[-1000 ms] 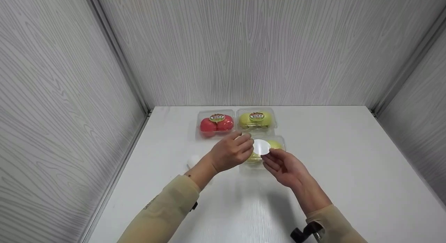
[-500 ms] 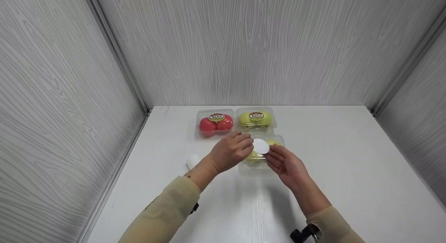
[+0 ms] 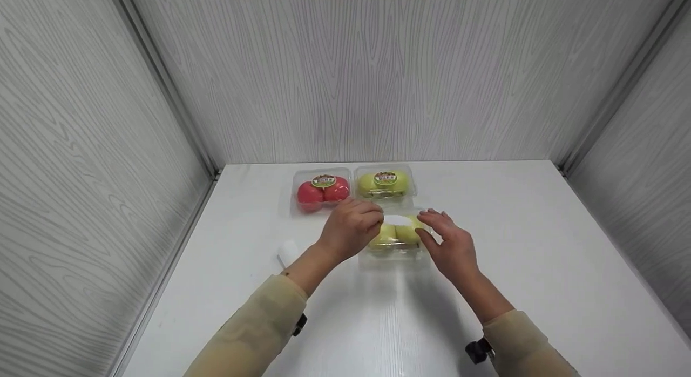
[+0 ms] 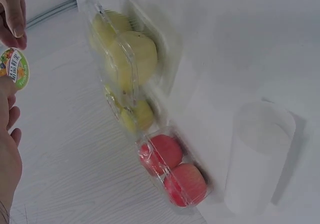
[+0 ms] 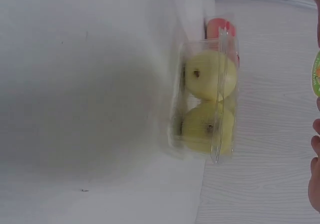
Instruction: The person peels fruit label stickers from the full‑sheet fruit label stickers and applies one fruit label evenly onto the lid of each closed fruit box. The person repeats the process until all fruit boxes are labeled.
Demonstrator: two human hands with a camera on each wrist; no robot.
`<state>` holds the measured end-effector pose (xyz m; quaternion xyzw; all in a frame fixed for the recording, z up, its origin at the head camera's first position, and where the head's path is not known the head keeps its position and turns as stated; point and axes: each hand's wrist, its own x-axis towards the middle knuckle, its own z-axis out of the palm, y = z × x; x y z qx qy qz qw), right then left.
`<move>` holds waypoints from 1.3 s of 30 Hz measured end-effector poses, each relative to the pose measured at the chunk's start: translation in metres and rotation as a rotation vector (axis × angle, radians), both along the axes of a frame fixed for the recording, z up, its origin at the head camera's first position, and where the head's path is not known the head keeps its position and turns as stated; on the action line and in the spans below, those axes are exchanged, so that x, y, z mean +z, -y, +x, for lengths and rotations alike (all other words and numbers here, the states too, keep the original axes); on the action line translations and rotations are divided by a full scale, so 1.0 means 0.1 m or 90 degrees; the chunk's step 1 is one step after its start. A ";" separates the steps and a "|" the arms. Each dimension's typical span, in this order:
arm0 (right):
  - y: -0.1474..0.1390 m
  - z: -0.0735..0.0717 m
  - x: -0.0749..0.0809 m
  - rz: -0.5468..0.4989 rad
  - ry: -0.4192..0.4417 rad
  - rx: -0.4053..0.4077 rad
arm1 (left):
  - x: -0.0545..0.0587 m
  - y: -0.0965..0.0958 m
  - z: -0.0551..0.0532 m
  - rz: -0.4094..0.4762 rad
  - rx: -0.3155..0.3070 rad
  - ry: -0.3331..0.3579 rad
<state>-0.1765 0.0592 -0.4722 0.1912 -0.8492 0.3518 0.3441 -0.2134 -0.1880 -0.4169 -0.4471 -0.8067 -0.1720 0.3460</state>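
My left hand (image 3: 350,228) pinches the left edge of a round fruit sticker (image 3: 398,220), held over the near clear box (image 3: 397,247) of two yellow-green apples. Its white back faces up in the head view; the printed face of the sticker (image 4: 15,67) shows in the left wrist view. My right hand (image 3: 453,247) is at the sticker's right side, thumb and fingers spread; in the head view a small gap separates them from it. In the left wrist view the left hand (image 4: 7,144) and right hand (image 4: 12,13) are partly cut off.
Behind stand a labelled clear box of red apples (image 3: 324,193) and a labelled clear box of yellow-green apples (image 3: 384,185). A curled white sheet (image 4: 260,159) lies on the white table (image 3: 513,220), left of the near box. Grey wood-grain panels (image 3: 378,74) enclose the table.
My right hand has come off the sticker's edge, and its thumb and fingers have spread. The sticker has tilted flatter to the head view. The scene has shifted slightly left.
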 end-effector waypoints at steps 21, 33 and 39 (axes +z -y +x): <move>-0.04 -0.12 -0.03 0.081 -0.106 -0.015 | -0.14 -0.11 -0.01 0.046 0.008 0.058; -0.07 -0.15 0.04 0.039 0.031 -0.013 | -0.18 -0.14 -0.02 0.066 0.030 0.121; -0.07 -0.17 0.06 0.029 0.050 0.018 | -0.16 -0.17 -0.02 0.056 0.017 0.156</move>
